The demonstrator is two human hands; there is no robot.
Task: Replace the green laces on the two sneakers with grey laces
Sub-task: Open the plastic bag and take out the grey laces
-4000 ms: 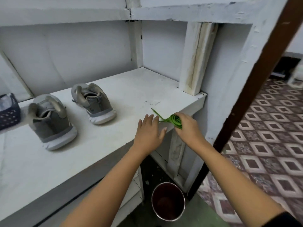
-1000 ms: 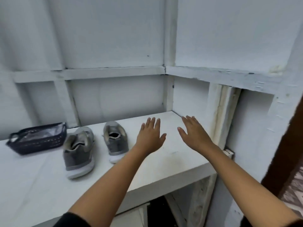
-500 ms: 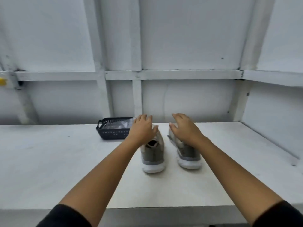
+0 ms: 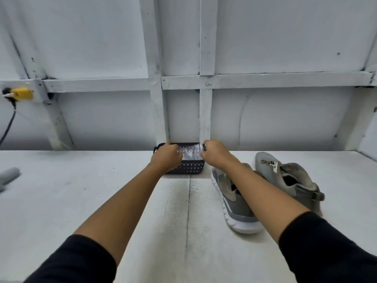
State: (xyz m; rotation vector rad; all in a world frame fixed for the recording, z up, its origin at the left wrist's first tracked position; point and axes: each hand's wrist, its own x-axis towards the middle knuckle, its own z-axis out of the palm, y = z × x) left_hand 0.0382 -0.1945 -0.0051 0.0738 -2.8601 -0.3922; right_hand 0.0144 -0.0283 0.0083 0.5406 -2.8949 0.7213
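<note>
Both your hands are out over the back of the white surface [image 4: 102, 201], at a small dark basket [image 4: 186, 168] that stands against the wall. Your left hand [image 4: 166, 158] curls its fingers onto the left end of the clear packet [image 4: 190, 153] lying in the basket. Your right hand [image 4: 216, 155] pinches the packet's right end (what the packet holds is too blurred to tell). The two grey sneakers sit to the right of your right hand. The nearer sneaker [image 4: 234, 203] lies partly under your right forearm, toe towards the basket. The farther sneaker [image 4: 285, 178] rests just beside it, further right.
</note>
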